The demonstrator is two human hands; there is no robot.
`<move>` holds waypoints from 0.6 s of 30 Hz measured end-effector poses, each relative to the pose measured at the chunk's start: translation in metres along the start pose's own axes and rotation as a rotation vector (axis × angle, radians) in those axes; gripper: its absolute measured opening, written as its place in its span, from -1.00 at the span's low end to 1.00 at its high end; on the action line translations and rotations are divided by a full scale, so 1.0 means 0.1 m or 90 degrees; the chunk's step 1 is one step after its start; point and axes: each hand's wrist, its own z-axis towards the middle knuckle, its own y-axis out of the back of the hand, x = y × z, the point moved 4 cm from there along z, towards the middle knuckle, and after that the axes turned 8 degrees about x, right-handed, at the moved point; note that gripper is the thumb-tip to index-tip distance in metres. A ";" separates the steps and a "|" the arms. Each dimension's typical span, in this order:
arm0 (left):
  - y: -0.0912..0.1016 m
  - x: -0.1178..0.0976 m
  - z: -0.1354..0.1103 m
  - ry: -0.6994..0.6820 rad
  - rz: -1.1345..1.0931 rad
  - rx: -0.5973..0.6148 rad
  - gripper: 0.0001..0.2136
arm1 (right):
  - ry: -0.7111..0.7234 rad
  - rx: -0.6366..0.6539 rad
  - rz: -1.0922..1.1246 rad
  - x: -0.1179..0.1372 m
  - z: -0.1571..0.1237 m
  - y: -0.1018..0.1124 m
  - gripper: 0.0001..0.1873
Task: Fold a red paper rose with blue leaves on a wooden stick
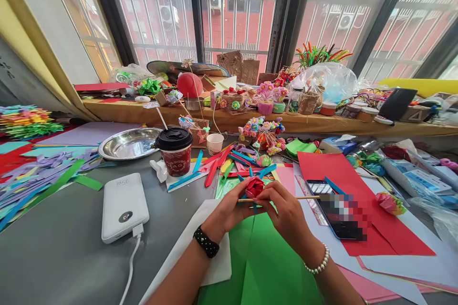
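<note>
A red paper flower (254, 187) with blue paper strips around it sits between my two hands, above the green paper (265, 257). My left hand (229, 207) is closed around the flower's left side and underside, the thumb near its petals. My right hand (286, 207) is closed too, its fingertips at the flower's right edge. A thin wooden stick (307, 197) runs crosswise through the right hand's fingers, its left end reaching below the flower. Exactly how the fingers grip the stick is partly hidden.
A lidded cup (176, 155), steel plate (130, 143) and white power bank (125, 207) stand left. Coloured paper strips (229, 162) lie ahead. At right are a phone (334, 214), red paper (329, 171) and a pink-yellow paper flower (390, 203). Crafts crowd the window ledge (150, 110).
</note>
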 end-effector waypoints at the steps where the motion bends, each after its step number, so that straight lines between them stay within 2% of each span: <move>1: 0.00 0.00 0.00 0.002 0.000 -0.002 -0.81 | 0.005 -0.004 -0.011 0.00 0.00 0.00 -0.86; 7: 0.02 0.01 0.01 0.008 -0.015 -0.032 -0.82 | 0.015 -0.002 -0.037 0.00 -0.01 -0.02 -0.84; 18: 0.09 0.04 0.05 0.024 -0.021 -0.040 -0.82 | -0.045 0.052 0.110 -0.07 0.00 -0.08 -0.90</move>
